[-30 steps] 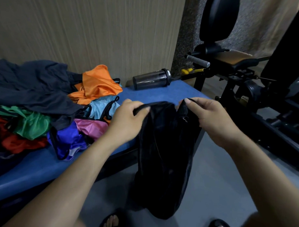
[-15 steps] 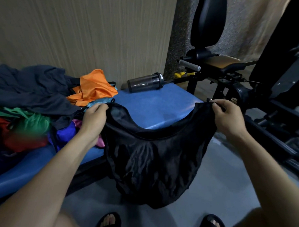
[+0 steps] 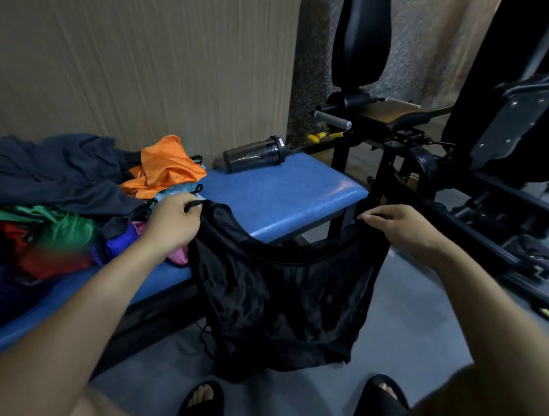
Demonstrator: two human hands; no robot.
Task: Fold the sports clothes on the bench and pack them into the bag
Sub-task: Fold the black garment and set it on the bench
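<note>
Head view looks down on a black, thin, slightly shiny sleeveless top (image 3: 281, 302) stretched out in the air in front of the blue padded bench (image 3: 277, 195). Its long axis across the shoulders runs left to right, roughly level, with the scooped neckline sagging between the hands and the hem hanging straight down toward the grey floor (image 3: 419, 324), just above two feet in black slide sandals (image 3: 381, 404). The left hand (image 3: 172, 222) pinches one shoulder strap with curled fingers and thumb, over the front edge of the bench. The right hand (image 3: 401, 227) pinches the other strap the same way, just past the bench's right end.

Left of the top, a loose pile of clothes (image 3: 62, 205) covers the bench: dark grey cloth at the back, an orange shiny piece (image 3: 165, 168), then green, red, purple and pink ones. A dark translucent shaker bottle (image 3: 253, 155) lies on its side at the bench's far edge, against the wood-grain wall. Black gym equipment (image 3: 457, 171) stands to the right.
</note>
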